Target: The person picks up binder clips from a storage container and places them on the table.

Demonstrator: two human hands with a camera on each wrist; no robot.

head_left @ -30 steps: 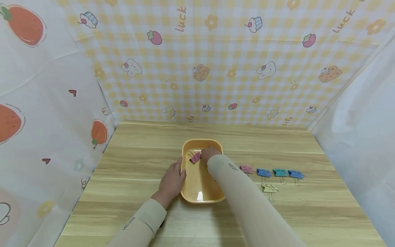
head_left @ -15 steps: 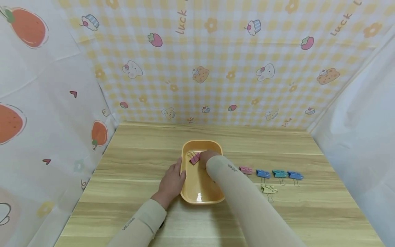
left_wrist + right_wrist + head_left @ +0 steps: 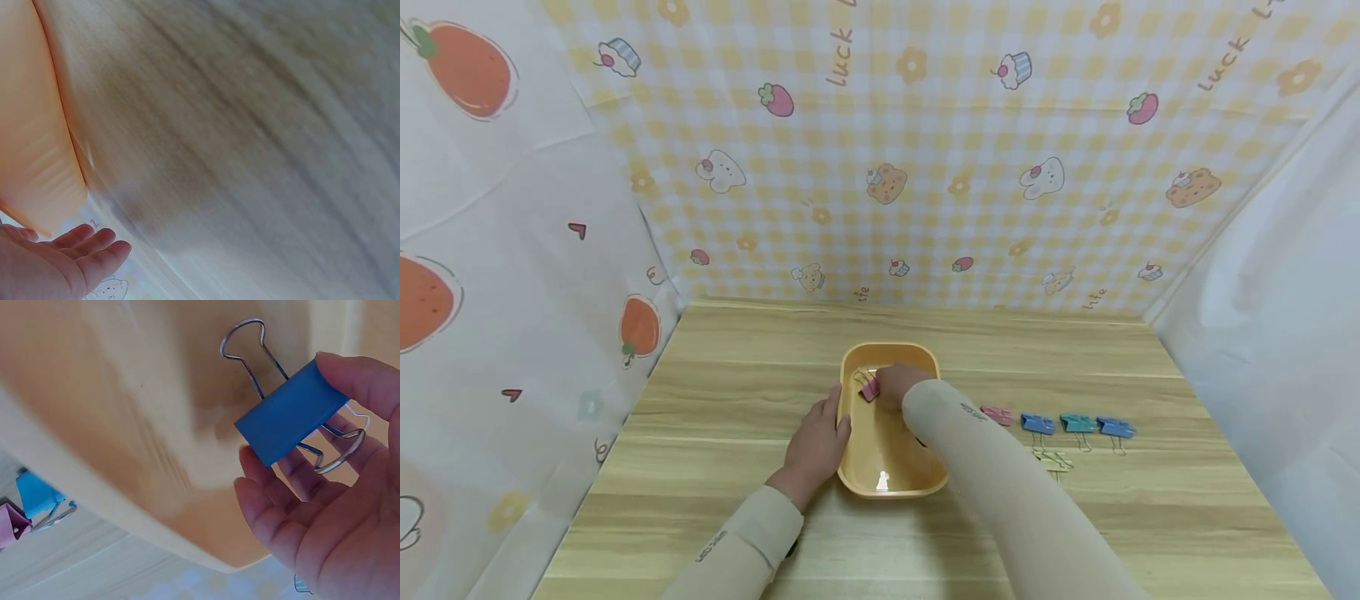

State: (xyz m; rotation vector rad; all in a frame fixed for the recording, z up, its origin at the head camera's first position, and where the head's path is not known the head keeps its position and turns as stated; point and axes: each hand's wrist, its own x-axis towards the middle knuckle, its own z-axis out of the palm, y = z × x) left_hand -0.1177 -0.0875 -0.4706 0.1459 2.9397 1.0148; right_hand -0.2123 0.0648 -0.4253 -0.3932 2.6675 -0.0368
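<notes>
My right hand (image 3: pixel 898 386) reaches inside an orange plastic tray (image 3: pixel 891 492). In the right wrist view it holds a blue binder clip (image 3: pixel 290 412) between thumb and fingers, the clip's wire handles spread apart; in the head view the hand hides this clip. Just left of that hand, a pink binder clip (image 3: pixel 869 387) lies on the tray floor, partly covered. My left hand (image 3: pixel 815 437) rests against the tray's left side, its fingers extended along the wall in the head view. The left wrist view shows those fingers (image 3: pixel 94 247) fairly straight beside the tray wall.
Right of the tray, a row on the wood-grain table (image 3: pixel 737 358) has a pink clip (image 3: pixel 997 414), a blue clip (image 3: pixel 1037 423), a teal clip (image 3: pixel 1077 423) and another blue clip (image 3: pixel 1116 427). A yellow clip (image 3: pixel 1054 462) lies nearer, partly behind the right sleeve.
My right hand has shifted slightly left within the tray, covering more of the pink clip. The left hand stays against the tray's side.
</notes>
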